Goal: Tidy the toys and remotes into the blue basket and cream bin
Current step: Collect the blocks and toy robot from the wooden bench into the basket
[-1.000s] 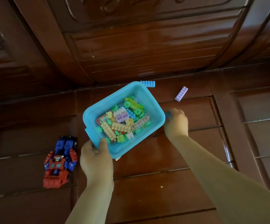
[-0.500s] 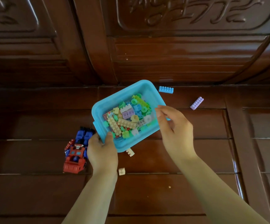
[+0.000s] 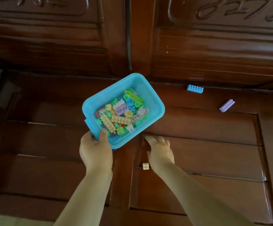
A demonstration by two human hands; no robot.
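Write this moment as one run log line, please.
left hand: grips blue basket rim | right hand: reaching beside small cream block | loose: blue brick, purple brick

On the dark slatted wooden worktop (image 3: 206, 157) lie a blue brick (image 3: 195, 88) far right, a lilac brick (image 3: 226, 105) beside it, and a small cream brick (image 3: 145, 166) nearer.

L hand (image 3: 95, 149) gripping, R hand (image 3: 161, 151) reaching, blurred.
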